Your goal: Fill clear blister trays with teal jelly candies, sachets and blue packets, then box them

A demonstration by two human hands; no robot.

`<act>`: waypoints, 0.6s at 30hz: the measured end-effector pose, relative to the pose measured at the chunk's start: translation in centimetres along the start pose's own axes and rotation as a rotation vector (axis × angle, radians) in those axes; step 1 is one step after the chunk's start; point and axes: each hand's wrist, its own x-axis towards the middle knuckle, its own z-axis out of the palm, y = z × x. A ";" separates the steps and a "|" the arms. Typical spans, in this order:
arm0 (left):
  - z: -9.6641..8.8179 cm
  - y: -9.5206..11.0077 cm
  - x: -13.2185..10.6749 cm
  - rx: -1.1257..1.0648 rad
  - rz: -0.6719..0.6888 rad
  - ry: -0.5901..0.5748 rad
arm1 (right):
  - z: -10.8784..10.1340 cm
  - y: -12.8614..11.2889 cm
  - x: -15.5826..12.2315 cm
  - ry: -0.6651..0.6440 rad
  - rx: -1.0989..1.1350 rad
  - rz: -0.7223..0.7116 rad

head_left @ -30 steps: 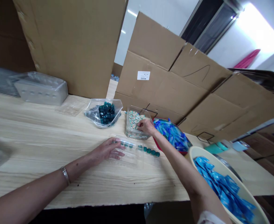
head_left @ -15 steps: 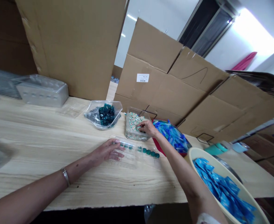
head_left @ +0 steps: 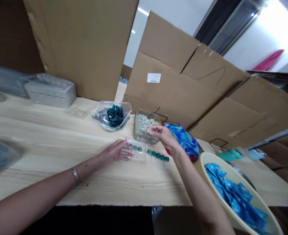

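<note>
A clear plastic tray (head_left: pixel 140 157) lies on the table, with a row of dark green gem-like pieces (head_left: pixel 157 155) along its back side. My left hand (head_left: pixel 115 150) grips the tray's left end, the fingers showing through the plastic. Just beyond it stands a clear tub (head_left: pixel 148 139) of small, flat white, green and orange pieces (head_left: pixel 144 121). Above the tub's front right part, my right hand (head_left: pixel 162 134) is closed in a pinch, apparently on one of these pieces. Left of the tub, an open plastic bag (head_left: pixel 102 114) holds more dark green pieces (head_left: pixel 115 116).
A red tray of blue strips (head_left: pixel 183 137) sits behind my right wrist. On the right is a cream basin (head_left: pixel 202 163) with blue packets (head_left: pixel 232 192). Nested clear trays (head_left: pixel 50 91) stand back left; cardboard (head_left: pixel 168 88) walls the rear.
My right hand has drawn back slightly from inside the tub toward its front right rim, fingers pinched. The left hand stays on the tray. The camera view has shifted a little.
</note>
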 end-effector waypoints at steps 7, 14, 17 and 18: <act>-0.2 -0.3 0.0 -0.080 0.022 -0.127 | 5.9 -0.4 -5.2 -0.246 -0.092 0.110; 0.2 -0.8 -0.3 -0.058 0.119 -0.098 | 8.6 -0.5 -5.9 -0.278 -0.449 -0.029; 0.1 -1.0 -0.2 -0.086 0.105 -0.123 | 9.3 -1.1 -6.3 -0.302 -0.639 -0.115; 0.1 -1.0 -0.2 -0.093 0.104 -0.124 | 9.5 -1.3 -6.4 -0.318 -0.686 -0.145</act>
